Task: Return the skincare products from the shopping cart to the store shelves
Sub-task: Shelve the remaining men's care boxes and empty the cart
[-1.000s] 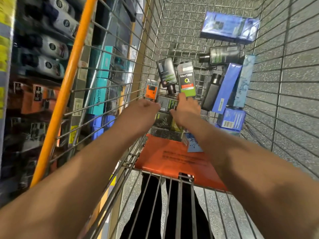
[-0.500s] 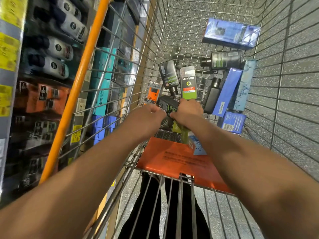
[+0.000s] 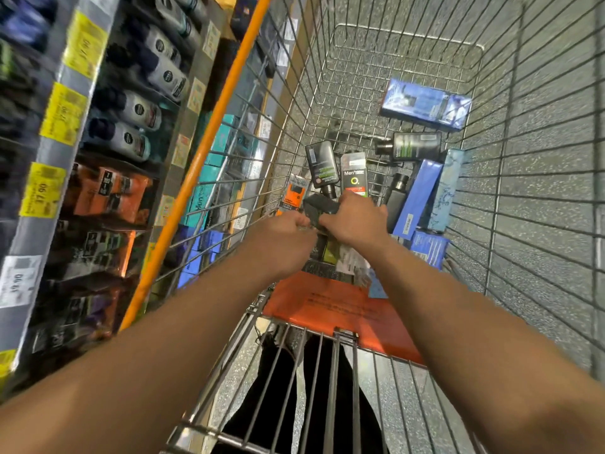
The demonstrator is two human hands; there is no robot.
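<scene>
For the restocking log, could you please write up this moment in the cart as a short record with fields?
setting: wire shopping cart beside store shelves
left hand: left hand grips the near end of a dark box
right hand: right hand holds the same dark box from the right
box state: lifted above the other products
still in cart: orange box, dark tube, green-labelled carton, dark bottle, large blue box
shelf stock: roll-on bottles, orange packs
</scene>
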